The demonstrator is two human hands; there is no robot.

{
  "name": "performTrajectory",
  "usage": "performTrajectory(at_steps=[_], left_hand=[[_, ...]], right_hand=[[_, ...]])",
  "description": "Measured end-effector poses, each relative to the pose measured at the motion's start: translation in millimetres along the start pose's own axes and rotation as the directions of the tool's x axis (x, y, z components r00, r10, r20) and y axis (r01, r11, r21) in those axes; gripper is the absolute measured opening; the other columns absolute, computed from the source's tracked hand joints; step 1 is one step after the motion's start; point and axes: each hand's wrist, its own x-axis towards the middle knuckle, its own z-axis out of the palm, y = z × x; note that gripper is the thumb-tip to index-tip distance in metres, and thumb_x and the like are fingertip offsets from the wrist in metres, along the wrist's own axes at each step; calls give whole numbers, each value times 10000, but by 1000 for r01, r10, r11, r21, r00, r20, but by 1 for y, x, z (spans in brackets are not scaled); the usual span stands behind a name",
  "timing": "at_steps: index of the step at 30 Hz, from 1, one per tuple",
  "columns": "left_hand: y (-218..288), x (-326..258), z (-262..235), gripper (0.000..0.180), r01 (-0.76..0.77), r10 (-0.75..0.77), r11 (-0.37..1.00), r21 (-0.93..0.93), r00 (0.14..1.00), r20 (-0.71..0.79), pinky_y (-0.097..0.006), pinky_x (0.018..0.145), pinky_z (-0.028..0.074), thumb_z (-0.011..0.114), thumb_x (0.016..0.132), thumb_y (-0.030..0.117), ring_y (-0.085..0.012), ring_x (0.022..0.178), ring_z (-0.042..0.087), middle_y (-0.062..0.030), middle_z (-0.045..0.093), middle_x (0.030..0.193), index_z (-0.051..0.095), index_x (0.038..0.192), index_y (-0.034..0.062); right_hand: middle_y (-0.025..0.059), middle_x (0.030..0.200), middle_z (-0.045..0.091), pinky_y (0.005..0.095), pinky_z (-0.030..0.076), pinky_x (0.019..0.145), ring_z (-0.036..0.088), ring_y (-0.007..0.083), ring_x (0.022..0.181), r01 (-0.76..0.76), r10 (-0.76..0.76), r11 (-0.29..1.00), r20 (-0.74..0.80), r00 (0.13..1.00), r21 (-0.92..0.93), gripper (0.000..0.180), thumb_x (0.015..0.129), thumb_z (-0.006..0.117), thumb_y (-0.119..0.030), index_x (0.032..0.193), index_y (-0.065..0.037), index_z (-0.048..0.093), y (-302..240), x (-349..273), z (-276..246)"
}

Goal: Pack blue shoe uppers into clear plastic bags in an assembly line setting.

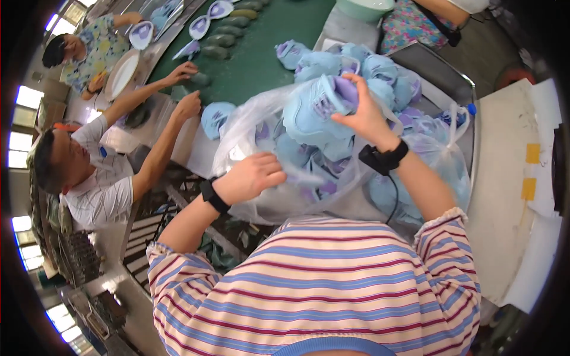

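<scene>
A light blue shoe upper (309,113) with a purple lining is gripped by its collar in my right hand (369,121), with the thumb on one side and the fingers on the other. It hangs over the mouth of a clear plastic bag (237,133), where more blue and purple uppers lie. At the near left side of that bag, my left hand (252,177) is closed on the plastic, its fingertips partly hidden. A heap of similar uppers (380,68) sits just beyond my right hand.
A second clear bag (442,154) of uppers, tied at the top, stands at the right. Green conveyor belt (273,26) runs ahead, carrying dark shoe lasts (222,40). At the left a co-worker (101,172) reaches over the belt; another person (89,53) sits farther back. A pale board (499,196) lies right.
</scene>
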Motion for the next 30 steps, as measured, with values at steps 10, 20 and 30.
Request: performTrajectory(at_steps=[10,20,30], left_hand=[[-51,-11,58,120,-318,-924,44,-947,347,-159,-274,806,426,401,915,81,-139,903,528,-56,537,1001,405,1029,41],[-50,-25,75,139,-412,-936,116,-904,259,-239,-275,789,433,415,925,139,-132,894,545,-59,548,991,388,1041,68],[-59,-23,131,453,-190,-685,229,-955,666,-297,-370,955,350,511,878,194,-201,1151,411,-107,389,1261,283,1244,55]], right_hand=[[137,1135,458,351,441,815,527,250,972,-266,455,752,-183,872,602,743,630,748,-80,1206,-74,278,62,-19,29],[131,1032,549,359,510,638,594,217,823,-422,390,541,228,892,727,761,693,737,-151,1257,32,260,-1,65,48],[151,1123,509,413,506,697,586,247,887,-663,489,251,499,715,705,708,702,709,-82,1251,13,272,26,17,118]])
